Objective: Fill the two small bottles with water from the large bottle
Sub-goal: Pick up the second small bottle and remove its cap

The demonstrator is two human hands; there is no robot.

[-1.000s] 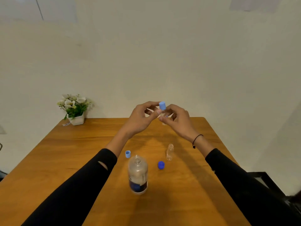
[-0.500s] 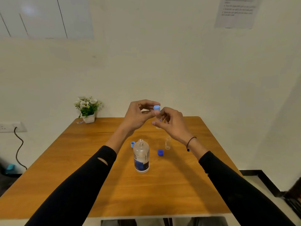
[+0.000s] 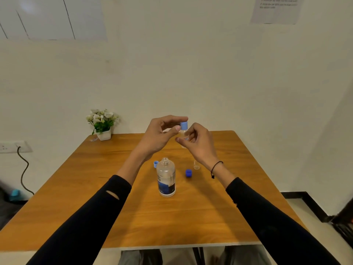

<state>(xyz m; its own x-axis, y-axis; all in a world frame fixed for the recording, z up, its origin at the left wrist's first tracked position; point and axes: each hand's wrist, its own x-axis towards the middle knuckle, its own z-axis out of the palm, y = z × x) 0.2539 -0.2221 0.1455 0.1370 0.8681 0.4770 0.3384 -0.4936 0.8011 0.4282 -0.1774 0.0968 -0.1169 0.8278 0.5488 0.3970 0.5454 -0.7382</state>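
Everything here sits around the big bottle [image 3: 165, 178], which stands upright and uncapped near the middle of the wooden table [image 3: 95, 197]. It looks only partly filled, with a dark blue label low on its side.

Far to its left, on the wall, there is a socket [image 3: 11, 147] with a black cord [image 3: 23, 173] hanging down. Nearer, at the table's back left corner, stands a white pot of flowers [image 3: 102, 123].

Just left of the big bottle's neck, almost touching it, a pale blue cap [image 3: 155, 164] lies on the table.

Above and behind the big bottle, both hands meet in the air. The left hand [image 3: 158, 136] has its thumb and forefinger curled onto the light blue cap [image 3: 184, 125] of a small bottle [image 3: 184, 135], pinching it. The right hand [image 3: 198, 145] has its fingers curled round that small bottle's clear body, holding it upright (how much water is in it I cannot tell). A black cord bracelet [image 3: 215, 168] circles the right wrist, and both arms wear black sleeves.

Right of the big bottle a dark blue cap [image 3: 188, 173] lies on the wood, well apart from it. Just beyond that, partly hidden by the right wrist, the second small bottle [image 3: 196, 165] stands upright and open.

High on the wall to the right hangs a sheet of paper [image 3: 277, 10], its print too small to read.
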